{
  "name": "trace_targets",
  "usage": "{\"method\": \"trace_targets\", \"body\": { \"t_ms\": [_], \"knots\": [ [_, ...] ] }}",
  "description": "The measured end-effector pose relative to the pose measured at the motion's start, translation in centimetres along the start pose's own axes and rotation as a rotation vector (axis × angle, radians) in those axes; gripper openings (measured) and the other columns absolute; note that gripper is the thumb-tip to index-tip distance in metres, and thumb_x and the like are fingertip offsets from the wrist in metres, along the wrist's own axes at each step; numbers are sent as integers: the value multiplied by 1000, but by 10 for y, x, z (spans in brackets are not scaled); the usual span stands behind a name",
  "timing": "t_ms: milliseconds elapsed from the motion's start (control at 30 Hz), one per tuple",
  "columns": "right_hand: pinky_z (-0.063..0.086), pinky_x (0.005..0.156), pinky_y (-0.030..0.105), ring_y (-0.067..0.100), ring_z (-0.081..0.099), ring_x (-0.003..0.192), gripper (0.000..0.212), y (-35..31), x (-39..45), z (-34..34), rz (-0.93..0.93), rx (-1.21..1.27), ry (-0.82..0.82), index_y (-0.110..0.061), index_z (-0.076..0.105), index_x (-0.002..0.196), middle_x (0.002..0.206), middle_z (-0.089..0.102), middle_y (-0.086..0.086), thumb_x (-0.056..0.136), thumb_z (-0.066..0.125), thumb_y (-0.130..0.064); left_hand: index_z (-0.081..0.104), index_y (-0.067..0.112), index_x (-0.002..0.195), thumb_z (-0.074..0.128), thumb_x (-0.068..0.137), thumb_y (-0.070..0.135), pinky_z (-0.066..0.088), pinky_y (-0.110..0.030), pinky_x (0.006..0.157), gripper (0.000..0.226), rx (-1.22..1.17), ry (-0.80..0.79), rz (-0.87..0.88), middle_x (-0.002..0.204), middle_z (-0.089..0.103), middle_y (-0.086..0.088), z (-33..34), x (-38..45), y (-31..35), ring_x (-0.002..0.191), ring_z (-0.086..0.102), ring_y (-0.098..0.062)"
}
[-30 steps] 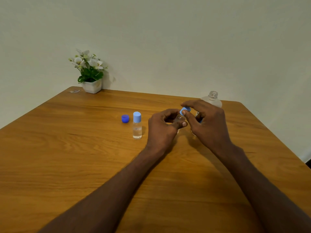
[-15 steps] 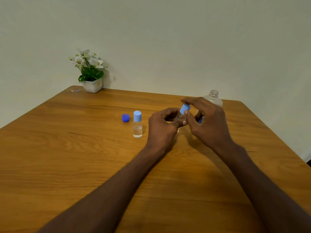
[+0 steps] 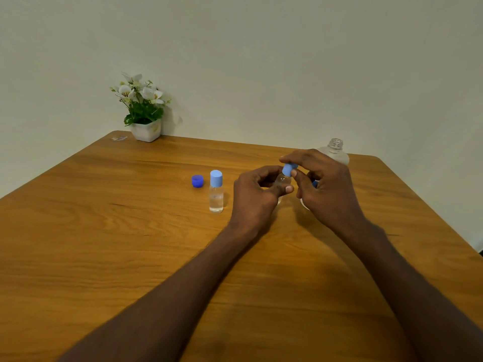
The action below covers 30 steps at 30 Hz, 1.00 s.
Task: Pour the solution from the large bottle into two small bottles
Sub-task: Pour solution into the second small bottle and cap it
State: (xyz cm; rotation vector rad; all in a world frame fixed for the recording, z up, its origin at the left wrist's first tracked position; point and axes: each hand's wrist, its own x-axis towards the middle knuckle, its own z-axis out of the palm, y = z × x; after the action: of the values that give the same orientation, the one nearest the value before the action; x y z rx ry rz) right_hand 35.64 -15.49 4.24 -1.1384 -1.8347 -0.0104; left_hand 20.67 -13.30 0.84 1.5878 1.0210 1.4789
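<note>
My left hand grips a small clear bottle near the table's middle. My right hand pinches that bottle's light blue cap, which sits on the bottle's neck. Another small clear bottle with a light blue cap stands upright to the left, holding clear liquid. A dark blue cap lies on the table just left of it. The large clear bottle stands uncapped behind my right hand, which hides most of it.
A white pot of white flowers stands at the far left corner of the wooden table, next to a small clear scrap. A pale wall rises behind the table.
My right hand has shifted slightly with the light blue cap, which now sits lower on the small bottle's neck. My left hand keeps its grip on the bottle.
</note>
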Motion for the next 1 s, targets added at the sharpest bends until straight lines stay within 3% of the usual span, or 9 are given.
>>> {"method": "trace_targets", "body": {
  "t_ms": [133,333,567,700,833,1000],
  "knots": [
    [58,93,29,13,67,114,32,0,0,0,3,-25,9,-12,76,124,124,73,1,96,68,0,75,19,121,84,83,13,53,-14,87,39,9,-5,9,106,76,14,0,0,-1,101,70,0],
    [61,77,36,14,67,100,32,3,1,0,-6,-100,-1,-18,74,129,120,70,-1,98,71,-12,75,18,123,84,83,12,51,-9,85,41,19,-14,15,111,77,11,-1,1,-1,102,70,0],
    [58,78,29,11,66,97,34,4,0,0,11,-93,-3,-18,73,131,122,70,-1,98,69,-11,74,17,124,84,83,11,52,-9,85,43,4,-18,5,109,74,14,-1,1,1,103,69,0],
    [54,72,30,8,57,77,34,4,1,1,36,-158,26,-15,72,131,116,69,5,98,72,-22,76,15,121,83,84,10,56,-19,89,38,6,-21,31,108,78,5,0,1,0,100,71,-5],
    [58,74,27,15,66,82,38,2,0,-1,11,-142,31,-16,69,134,125,70,4,96,74,-22,76,13,120,81,86,10,59,-30,92,34,-8,-18,37,105,79,3,0,1,-1,99,73,-9],
    [58,72,29,4,60,79,31,4,-1,1,9,-145,36,-14,74,126,120,72,2,95,75,-20,75,15,122,83,84,11,58,-27,93,39,7,-29,23,108,79,4,0,1,-1,101,72,-6]
  ]
}}
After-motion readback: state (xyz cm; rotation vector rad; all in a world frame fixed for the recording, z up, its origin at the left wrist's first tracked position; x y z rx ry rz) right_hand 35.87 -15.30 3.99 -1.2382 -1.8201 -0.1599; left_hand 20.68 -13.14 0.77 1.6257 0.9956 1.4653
